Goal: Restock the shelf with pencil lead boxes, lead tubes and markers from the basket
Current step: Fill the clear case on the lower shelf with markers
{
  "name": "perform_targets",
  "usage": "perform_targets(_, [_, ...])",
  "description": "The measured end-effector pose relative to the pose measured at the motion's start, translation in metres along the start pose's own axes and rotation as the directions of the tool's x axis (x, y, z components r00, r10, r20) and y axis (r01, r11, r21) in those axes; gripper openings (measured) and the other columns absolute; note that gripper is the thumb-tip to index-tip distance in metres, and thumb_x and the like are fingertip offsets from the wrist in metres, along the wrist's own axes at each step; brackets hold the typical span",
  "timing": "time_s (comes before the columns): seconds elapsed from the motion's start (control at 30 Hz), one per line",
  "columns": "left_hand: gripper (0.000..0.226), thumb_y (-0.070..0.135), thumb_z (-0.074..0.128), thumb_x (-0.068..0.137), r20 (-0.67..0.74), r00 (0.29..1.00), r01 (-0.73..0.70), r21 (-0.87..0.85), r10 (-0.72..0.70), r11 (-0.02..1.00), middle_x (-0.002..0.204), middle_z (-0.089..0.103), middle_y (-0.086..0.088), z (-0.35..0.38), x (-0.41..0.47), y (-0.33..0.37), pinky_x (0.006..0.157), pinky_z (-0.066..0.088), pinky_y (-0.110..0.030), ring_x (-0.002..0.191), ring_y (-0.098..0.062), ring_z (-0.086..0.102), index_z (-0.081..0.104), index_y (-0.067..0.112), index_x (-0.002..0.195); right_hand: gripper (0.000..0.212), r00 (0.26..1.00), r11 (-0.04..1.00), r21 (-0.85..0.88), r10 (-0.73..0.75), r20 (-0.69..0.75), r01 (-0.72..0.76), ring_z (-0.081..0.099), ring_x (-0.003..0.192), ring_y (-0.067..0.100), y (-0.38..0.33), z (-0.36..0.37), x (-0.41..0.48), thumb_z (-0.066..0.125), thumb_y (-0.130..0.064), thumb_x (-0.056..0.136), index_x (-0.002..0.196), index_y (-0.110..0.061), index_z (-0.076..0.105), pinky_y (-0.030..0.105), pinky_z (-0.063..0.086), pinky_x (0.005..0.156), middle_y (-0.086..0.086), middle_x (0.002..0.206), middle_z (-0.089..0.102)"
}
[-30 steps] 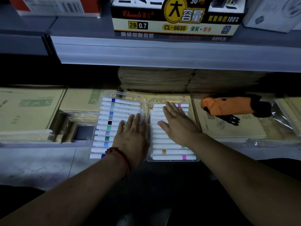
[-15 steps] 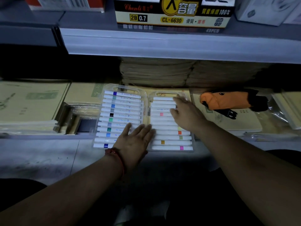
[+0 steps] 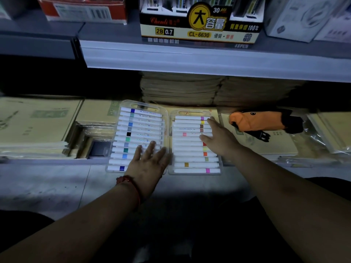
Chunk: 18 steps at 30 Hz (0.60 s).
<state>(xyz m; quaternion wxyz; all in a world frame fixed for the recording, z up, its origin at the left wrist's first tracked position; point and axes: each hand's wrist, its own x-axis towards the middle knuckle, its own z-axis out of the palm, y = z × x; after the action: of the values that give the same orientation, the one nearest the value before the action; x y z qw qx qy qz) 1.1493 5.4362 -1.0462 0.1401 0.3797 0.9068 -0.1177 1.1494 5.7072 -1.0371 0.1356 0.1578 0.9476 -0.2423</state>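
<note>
Two shelf levels in shot, and plenty already stocked. Up on the upper shelf [image 3: 190, 59], a big yellow-and-black lead carton [image 3: 199, 27], upright, face to the aisle: lead boxes done, by the look of it. No basket anywhere in view, so no telling how much stock left to go; no lead tubes to pick out either.

Down on the lower shelf [image 3: 47, 161], two clear marker cases lying flat, side by side and just about touching, on top of stacked paper pads [image 3: 38, 120]. Both the left case [image 3: 140, 122] and the right case [image 3: 190, 149] with near ends poking out past the shelf's front edge. Judged from that: markers delivered but not yet pushed home, with sliding back and squaring up to come.

Now the left hand [image 3: 148, 164]: flat on the near right corner of the left case, fingers [image 3: 152, 146] straight, a little spread, lying on the lid, curled round nothing. Then the right hand [image 3: 218, 137]: flat along the right side of the right case, fingers [image 3: 210, 121] straight and slightly apart, tips up by the far rows, thumb toward the middle. No grip on either case, only open palms resting on top.
</note>
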Motion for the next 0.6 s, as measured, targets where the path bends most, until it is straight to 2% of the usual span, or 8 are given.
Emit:
perform_targets(0.07, [0.078, 0.024, 0.043, 0.105, 0.007, 1.0, 0.0, 0.01, 0.0, 1.0, 0.169, -0.006, 0.0, -0.001, 0.003, -0.003, 0.123, 0.0, -0.057, 0.153, -0.036, -0.013, -0.013, 0.024, 0.159, 0.074, 1.0, 1.0, 0.027, 0.001, 0.02, -0.002, 0.024, 0.151, 0.02, 0.001, 0.0, 0.004, 0.052, -0.043, 0.102, 0.161, -0.022, 0.012, 0.033, 0.027, 0.119, -0.008, 0.169, -0.001])
perform_targets(0.17, [0.077, 0.024, 0.043, 0.105, -0.004, 1.0, 0.007, 0.034, -0.007, 0.999, 0.169, -0.005, 0.001, -0.003, 0.005, -0.007, 0.123, 0.002, -0.058, 0.153, -0.036, -0.012, -0.012, 0.025, 0.159, 0.073, 0.999, 1.0, 0.016, 0.006, 0.045, -0.006, 0.022, 0.152, 0.019, -0.001, -0.002, 0.006, 0.049, -0.044, 0.103, 0.161, -0.023, 0.011, 0.034, 0.027, 0.12, -0.01, 0.168, -0.005])
perform_targets(0.37, [0.07, 0.027, 0.046, 0.104, -0.066, 0.997, 0.042, 0.008, -0.042, 0.999, 0.168, 0.003, -0.002, -0.015, 0.006, -0.008, 0.123, 0.009, -0.054, 0.155, -0.033, -0.001, 0.004, 0.032, 0.16, 0.073, 0.998, 0.996, -0.089, 0.003, 0.068, 0.003, 0.008, 0.155, 0.025, -0.026, -0.007, -0.016, 0.048, -0.034, 0.104, 0.161, -0.017, 0.005, 0.041, 0.022, 0.123, 0.004, 0.169, -0.003])
perform_targets(0.4, [0.069, 0.027, 0.049, 0.103, -0.086, 0.995, 0.053, -0.003, -0.053, 0.999, 0.168, 0.006, -0.004, -0.018, 0.006, -0.007, 0.123, 0.012, -0.053, 0.154, -0.033, 0.004, 0.01, 0.034, 0.159, 0.072, 0.996, 0.995, -0.099, -0.018, 0.084, 0.027, 0.011, 0.155, 0.025, -0.03, -0.012, -0.026, 0.049, -0.032, 0.104, 0.161, -0.016, 0.008, 0.04, 0.023, 0.122, 0.006, 0.169, 0.002])
perform_targets(0.47, [0.064, 0.028, 0.055, 0.099, -0.123, 0.99, 0.065, -0.024, -0.067, 0.998, 0.164, 0.017, -0.008, -0.026, 0.005, -0.003, 0.122, 0.019, -0.049, 0.15, -0.034, 0.018, 0.026, 0.036, 0.155, 0.068, 0.991, 0.992, -0.112, -0.041, 0.125, 0.055, 0.029, 0.148, 0.027, -0.034, -0.024, -0.047, 0.052, -0.029, 0.103, 0.159, -0.013, 0.018, 0.035, 0.033, 0.116, 0.011, 0.164, 0.024])
perform_targets(0.53, [0.058, 0.027, 0.06, 0.094, -0.154, 0.986, 0.055, -0.055, -0.063, 0.997, 0.157, 0.028, -0.009, -0.037, 0.0, 0.005, 0.116, 0.029, -0.044, 0.141, -0.033, 0.031, 0.04, 0.033, 0.149, 0.061, 0.985, 0.995, -0.094, -0.023, 0.173, 0.039, 0.046, 0.133, 0.029, -0.031, -0.034, -0.069, 0.055, -0.024, 0.101, 0.155, -0.013, 0.028, 0.033, 0.042, 0.105, 0.013, 0.15, 0.043])
perform_targets(0.6, [0.054, 0.025, 0.058, 0.095, -0.155, 0.987, 0.026, -0.115, -0.044, 0.993, 0.15, 0.036, -0.007, -0.046, -0.007, 0.016, 0.109, 0.035, -0.039, 0.133, -0.03, 0.039, 0.045, 0.028, 0.146, 0.05, 0.977, 1.0, -0.026, 0.003, 0.213, 0.002, 0.053, 0.12, 0.028, -0.023, -0.041, -0.09, 0.058, -0.016, 0.098, 0.145, -0.016, 0.041, 0.037, 0.045, 0.103, 0.011, 0.133, 0.051])
